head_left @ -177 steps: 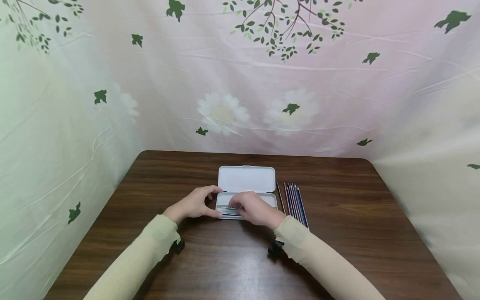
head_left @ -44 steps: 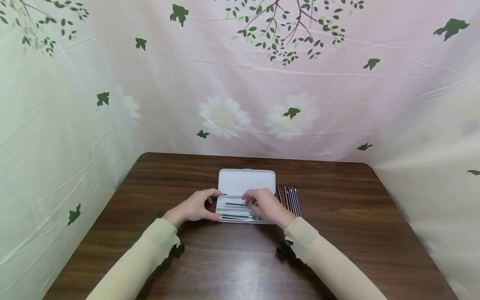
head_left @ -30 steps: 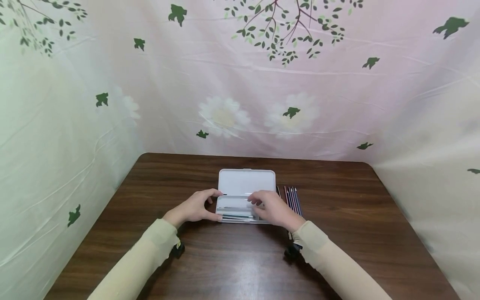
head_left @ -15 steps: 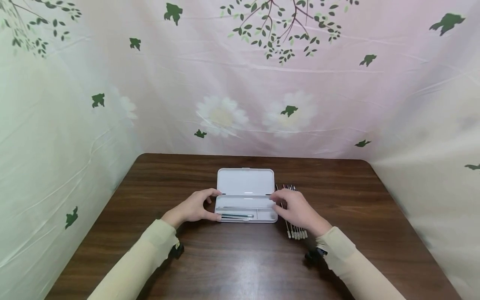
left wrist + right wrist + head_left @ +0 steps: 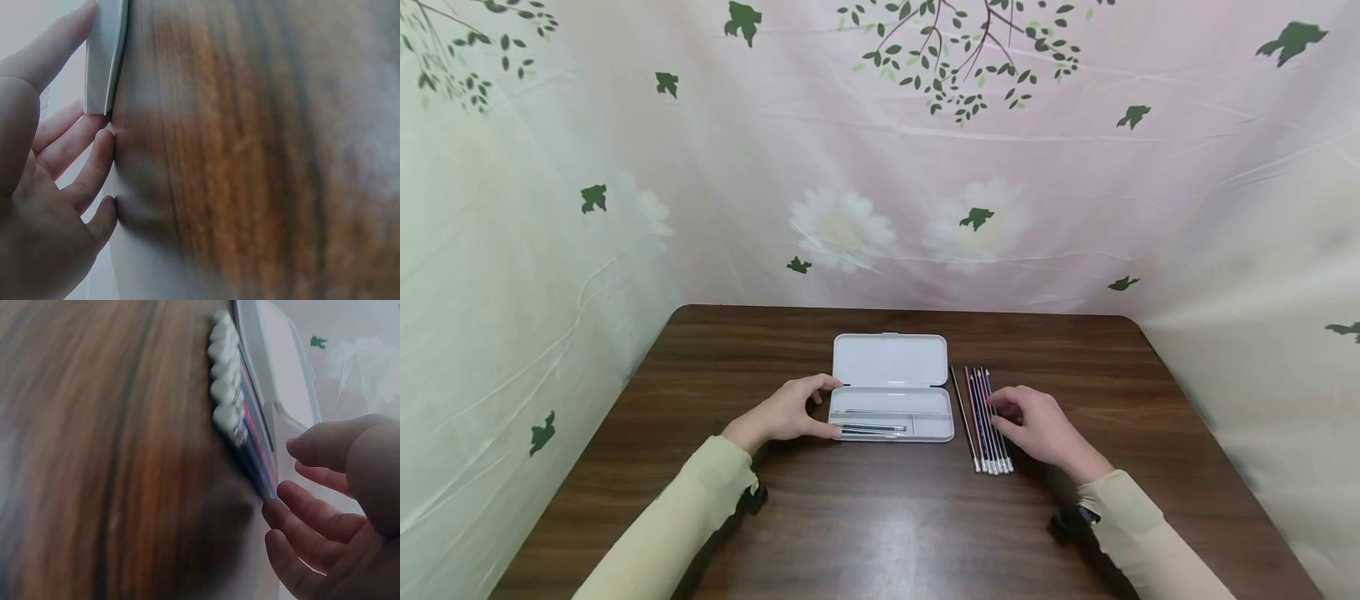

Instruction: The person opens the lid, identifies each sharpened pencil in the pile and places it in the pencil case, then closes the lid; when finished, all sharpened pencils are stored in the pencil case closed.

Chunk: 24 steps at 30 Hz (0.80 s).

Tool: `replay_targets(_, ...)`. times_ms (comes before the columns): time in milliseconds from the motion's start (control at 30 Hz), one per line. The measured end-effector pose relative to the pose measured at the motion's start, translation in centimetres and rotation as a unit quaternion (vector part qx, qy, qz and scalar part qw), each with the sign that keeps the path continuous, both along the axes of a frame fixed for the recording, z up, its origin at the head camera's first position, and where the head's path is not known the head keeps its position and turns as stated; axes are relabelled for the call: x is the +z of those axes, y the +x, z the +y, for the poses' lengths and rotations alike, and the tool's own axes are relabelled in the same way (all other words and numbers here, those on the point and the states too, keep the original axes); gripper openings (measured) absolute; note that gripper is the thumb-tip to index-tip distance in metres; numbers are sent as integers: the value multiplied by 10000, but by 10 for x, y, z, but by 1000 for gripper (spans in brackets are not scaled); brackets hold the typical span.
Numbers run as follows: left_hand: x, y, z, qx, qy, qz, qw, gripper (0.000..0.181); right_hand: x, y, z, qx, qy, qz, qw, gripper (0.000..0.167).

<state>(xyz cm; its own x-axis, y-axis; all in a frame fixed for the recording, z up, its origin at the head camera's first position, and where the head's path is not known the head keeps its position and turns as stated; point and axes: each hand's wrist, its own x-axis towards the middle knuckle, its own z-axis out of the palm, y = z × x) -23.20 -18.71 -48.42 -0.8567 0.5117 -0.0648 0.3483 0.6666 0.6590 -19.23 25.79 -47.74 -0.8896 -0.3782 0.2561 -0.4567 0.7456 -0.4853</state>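
A white pencil case (image 5: 932, 426) lies with its lid (image 5: 890, 360) folded back. Several pencils or pens (image 5: 872, 430) lie in its front left compartment, and a thin one rests in the long rear compartment. My left hand (image 5: 784, 412) grips the case's left end, thumb at the front corner and fingers near the hinge. Right of the case lies a row of pencils (image 5: 988, 427), their white eraser ends (image 5: 225, 416) toward me. At that row's right side, my right hand (image 5: 1039, 423) holds its fingers parted and loosely bent, nothing between them.
Slightly left of the row, a dark pencil (image 5: 964, 418) lies by itself beside the case. All this sits on a brown wood-grain table (image 5: 865, 533). Printed fabric (image 5: 887, 167) hangs behind the table and along both sides.
My right hand has let go of a pencil in the case's rear compartment and moved right, across to the pencil row. My left hand has stayed on the case.
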Motion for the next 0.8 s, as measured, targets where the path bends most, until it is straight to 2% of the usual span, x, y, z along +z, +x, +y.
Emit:
replay_targets(267,1,0,0,21,-17,-48,10000,80,-4,2,14,-119,8,-120,9999,22)
replay_targets(800,2,1,0,57,-52,-87,9999,80,-8,-5,11,-280,222,-349,9988,26)
